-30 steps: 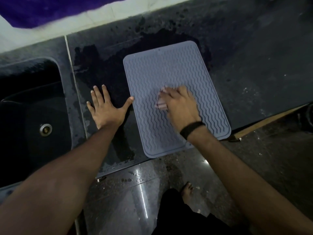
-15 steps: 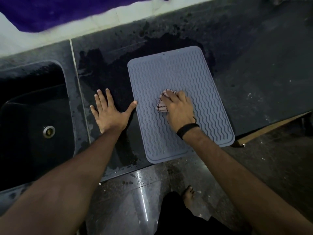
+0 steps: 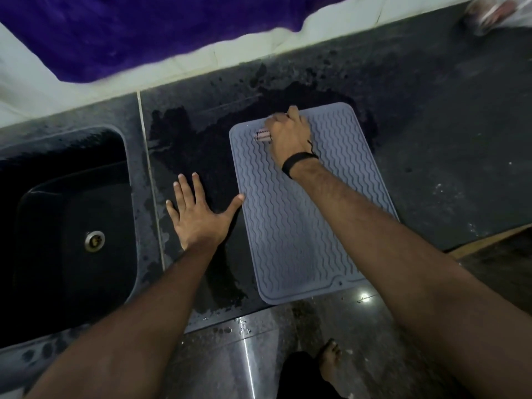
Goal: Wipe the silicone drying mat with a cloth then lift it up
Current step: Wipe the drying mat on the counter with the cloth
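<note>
1. Countertop scene, as I watch through the head camera: one grey-blue rectangular silicone drying mat [image 3: 302, 226] with wavy ridges lies flat on the dark speckled stone counter [image 3: 431, 125], its long axis running from the counter's front edge toward the back wall, tilted slightly leftward at the far end. Its near short edge reaches the counter's front edge.
2. My right hand [image 3: 289, 133], a black band at the wrist, has its fingers curled round one small bunched cloth with a pale striped edge [image 3: 262, 136], pressing it onto the mat's far left corner.
3. My left hand [image 3: 198, 217] lies flat on the counter just left of the mat, fingers straight and spread, the thumb tip touching the mat's left long edge.
4. A dark wet patch [image 3: 207, 145] surrounds the mat's far and left sides.
5. One black sink basin [image 3: 72, 226] with a single metal drain [image 3: 94, 241] sits at the left, well apart from the mat.
6. One purple fabric [image 3: 129, 33] lies beyond the back ledge.
</note>
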A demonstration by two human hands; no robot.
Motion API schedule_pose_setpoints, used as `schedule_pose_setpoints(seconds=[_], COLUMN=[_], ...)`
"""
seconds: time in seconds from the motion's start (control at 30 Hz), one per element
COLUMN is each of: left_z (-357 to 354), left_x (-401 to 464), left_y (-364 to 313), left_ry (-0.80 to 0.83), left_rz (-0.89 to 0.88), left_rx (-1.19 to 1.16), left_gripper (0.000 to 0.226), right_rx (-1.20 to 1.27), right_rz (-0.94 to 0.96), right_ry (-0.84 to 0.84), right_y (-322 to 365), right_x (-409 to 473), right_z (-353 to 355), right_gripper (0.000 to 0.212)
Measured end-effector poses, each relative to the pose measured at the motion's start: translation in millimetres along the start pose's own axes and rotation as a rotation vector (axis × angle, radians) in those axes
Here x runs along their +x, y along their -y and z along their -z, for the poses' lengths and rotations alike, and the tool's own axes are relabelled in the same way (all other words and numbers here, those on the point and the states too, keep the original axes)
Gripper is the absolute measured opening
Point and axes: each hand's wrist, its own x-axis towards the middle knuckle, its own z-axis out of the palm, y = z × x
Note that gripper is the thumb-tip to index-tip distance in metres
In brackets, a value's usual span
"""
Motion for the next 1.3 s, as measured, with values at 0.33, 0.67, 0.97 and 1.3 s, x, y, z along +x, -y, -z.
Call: schedule_pose_setpoints(seconds=[0.33, 0.67, 0.97, 1.3], left_z=[2, 2, 4, 3], left_x=[0, 0, 0, 0], left_y=[-2, -1, -1, -1], left_ry=[-0.002, 0.001, 0.007, 0.014], left_rz=[-0.002, 0.001, -0.01, -0.003], left_rx=[-0.006, -0.014, -0.002, -0.005], left_gripper=[0.128, 0.128, 0.127, 0.127], right_rx=[-0.051, -0.139, -0.112, -0.186], right_rz=[0.03, -0.016, 0.126, -0.073], right_ry=[0.065, 0.09, 0.106, 0.091], right_y=[-18, 46, 38, -4], right_x=[4, 29, 34, 35], right_z=[-3, -2, 4, 15], right_gripper=[0.053, 0.036, 0.034, 0.04])
